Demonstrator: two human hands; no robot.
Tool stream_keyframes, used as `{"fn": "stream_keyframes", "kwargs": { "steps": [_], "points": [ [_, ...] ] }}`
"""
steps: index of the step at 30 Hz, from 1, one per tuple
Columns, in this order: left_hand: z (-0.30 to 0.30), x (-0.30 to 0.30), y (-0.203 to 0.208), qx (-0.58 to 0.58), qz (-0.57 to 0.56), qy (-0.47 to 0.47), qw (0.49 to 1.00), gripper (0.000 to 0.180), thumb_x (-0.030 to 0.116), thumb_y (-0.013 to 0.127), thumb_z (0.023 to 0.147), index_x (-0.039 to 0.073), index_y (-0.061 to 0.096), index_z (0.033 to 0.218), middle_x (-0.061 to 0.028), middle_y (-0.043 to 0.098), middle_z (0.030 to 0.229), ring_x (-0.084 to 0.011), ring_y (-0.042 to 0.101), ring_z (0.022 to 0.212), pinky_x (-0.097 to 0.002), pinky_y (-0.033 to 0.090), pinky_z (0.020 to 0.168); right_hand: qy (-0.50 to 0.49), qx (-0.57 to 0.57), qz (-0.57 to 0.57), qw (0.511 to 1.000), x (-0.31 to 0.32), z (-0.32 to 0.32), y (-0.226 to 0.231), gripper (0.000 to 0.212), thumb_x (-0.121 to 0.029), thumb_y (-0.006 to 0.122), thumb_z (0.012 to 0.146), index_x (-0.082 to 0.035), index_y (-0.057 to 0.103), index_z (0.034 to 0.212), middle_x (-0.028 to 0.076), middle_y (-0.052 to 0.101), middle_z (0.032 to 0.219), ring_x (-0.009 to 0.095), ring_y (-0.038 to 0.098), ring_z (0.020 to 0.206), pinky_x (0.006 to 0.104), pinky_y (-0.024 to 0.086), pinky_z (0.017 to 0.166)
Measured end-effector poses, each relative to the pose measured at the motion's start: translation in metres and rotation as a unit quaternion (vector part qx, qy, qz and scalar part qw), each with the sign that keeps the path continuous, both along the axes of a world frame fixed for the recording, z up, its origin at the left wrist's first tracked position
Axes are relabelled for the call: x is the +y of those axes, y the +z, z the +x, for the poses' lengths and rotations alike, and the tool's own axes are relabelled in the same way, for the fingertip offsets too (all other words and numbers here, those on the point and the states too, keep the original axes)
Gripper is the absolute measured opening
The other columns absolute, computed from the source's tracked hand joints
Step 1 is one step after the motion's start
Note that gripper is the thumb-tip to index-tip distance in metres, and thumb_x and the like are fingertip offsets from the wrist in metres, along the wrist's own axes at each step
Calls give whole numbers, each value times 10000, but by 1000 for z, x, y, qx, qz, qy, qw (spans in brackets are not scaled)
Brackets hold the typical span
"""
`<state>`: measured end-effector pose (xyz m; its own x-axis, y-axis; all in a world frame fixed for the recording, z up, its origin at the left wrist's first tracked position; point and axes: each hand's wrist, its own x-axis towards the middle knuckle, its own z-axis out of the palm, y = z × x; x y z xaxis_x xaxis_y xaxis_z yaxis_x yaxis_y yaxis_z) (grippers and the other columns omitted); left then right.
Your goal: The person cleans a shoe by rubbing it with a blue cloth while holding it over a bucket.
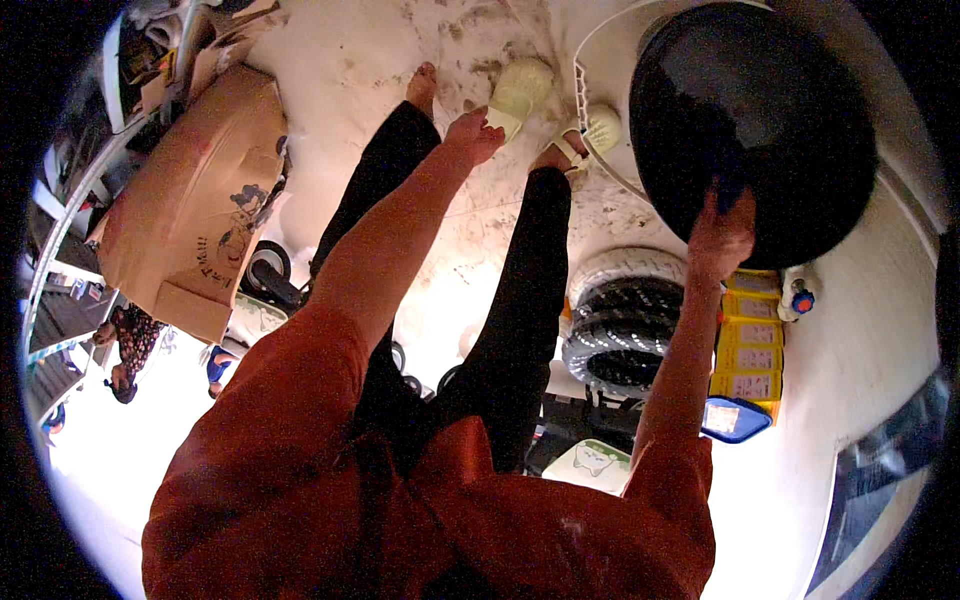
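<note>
My left hand [474, 137] is closed on a pale yellow clog [522, 88] held above the stained floor. My left foot [422, 85] beside it is bare, and a matching pale clog [601, 129] is on my right foot. To the right, my right hand [724, 235] is closed at a dark blue thing [731, 188] in front of a large round black basin [800, 130]. Shadow hides what the blue thing is, and the front of the fingers shows poorly.
A stack of tyres [622, 335] stands beside my right forearm, with yellow boxes [750, 345] and a blue-rimmed container [736, 420] next to it. A valve with a blue and red handle [802, 300] is by the wall. A large cardboard box [195, 195] stands at left; people [135, 340] are beyond.
</note>
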<state>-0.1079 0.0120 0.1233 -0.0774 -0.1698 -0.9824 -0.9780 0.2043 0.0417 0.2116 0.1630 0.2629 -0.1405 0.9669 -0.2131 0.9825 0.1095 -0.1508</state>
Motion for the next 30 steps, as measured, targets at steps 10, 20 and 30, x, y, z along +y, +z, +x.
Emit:
{"fn": "stream_keyframes", "kwargs": {
  "steps": [10, 20, 30],
  "points": [
    [-8, -50, -149, 58, -1, 27, 998, 339, 268, 518, 854, 44, 414, 1087, -118, 443, 1004, -256, 463, 899, -356, 426, 756, -123, 66, 63, 988, 6, -21, 3, 454, -351, 656, 751, 37, 575, 974, 206, 605, 942, 311, 601, 786, 361, 468, 694],
    [-48, 43, 44, 78, 411, 93, 904, 139, 71, 534, 820, 27, 522, 952, -101, 564, 890, -247, 560, 890, -366, 480, 816, -108, 126, -60, 984, -1, 32, -46, 402, -135, 581, 802, 37, 481, 1151, 190, 515, 1154, 278, 499, 1048, 326, 385, 915],
    [-54, 148, 309, -204, 516, -110, 825, 427, 380, 511, 813, 24, 516, 1048, -98, 588, 883, -222, 564, 746, -351, 465, 753, -120, 118, -152, 974, 51, 3, 93, 563, -237, 626, 764, 30, 409, 1210, 184, 461, 1206, 296, 504, 1013, 420, 383, 920]
  ]
}}
